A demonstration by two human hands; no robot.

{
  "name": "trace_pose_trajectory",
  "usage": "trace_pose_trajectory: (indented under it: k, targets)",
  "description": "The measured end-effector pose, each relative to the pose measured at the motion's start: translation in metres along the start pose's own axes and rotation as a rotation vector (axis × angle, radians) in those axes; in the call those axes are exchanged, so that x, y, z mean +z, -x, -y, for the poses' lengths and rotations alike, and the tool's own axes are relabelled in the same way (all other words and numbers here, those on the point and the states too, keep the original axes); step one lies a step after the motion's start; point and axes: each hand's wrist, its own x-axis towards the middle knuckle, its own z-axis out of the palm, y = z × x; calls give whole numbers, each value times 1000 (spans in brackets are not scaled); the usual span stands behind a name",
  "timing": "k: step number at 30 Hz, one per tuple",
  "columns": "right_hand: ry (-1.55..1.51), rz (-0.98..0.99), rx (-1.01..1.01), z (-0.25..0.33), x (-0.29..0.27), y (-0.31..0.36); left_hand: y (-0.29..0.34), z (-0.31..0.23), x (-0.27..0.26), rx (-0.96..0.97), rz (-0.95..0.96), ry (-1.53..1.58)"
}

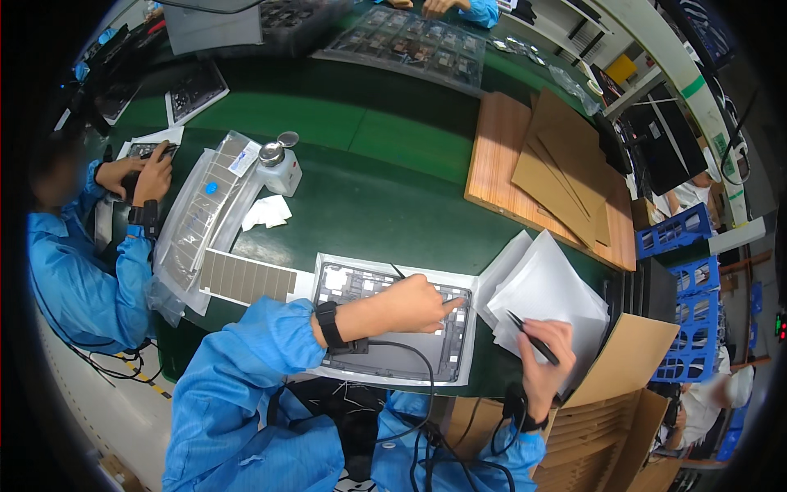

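Observation:
A dark grey tablet-like housing (393, 361) with small fittings lies on a white sheet at the table's front edge. Across it reaches my left hand (414, 303), mostly curled, one fingertip touching the housing's right part. A thin black tip (398, 269) sticks out beyond this hand; what the curled fingers hold is hidden. To the right, my right hand (548, 361) grips black tweezers (539, 348), points up and left, above a stack of white sheets (548, 287). A card of grey-brown adhesive strips (246, 277) lies left of the housing.
A white pump bottle (280, 170) stands beside bagged strip sheets (205, 193). A wooden board (500, 156) bears brown cardboard (566, 164). At left, a co-worker's hands (147, 174) handle a dark device. An open carton (607, 435) stands front right; a parts tray (410, 45) lies far back.

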Motion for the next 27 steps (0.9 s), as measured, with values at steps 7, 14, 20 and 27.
trace_pose_trajectory:
  k: [7,14,20,27]
  targets:
    - [-45,73,344,46,-37,29,49,-26,-55,-286,-175,26]
    - [80,512,393,17,7,52,188,-67,-50,-1161,-7,-69]
    - [207,604,529,10,54,58,196,-95,-14,-1016,-239,63]
    - [-315,424,729,6,52,55,206,-88,-21,-1049,-248,30]
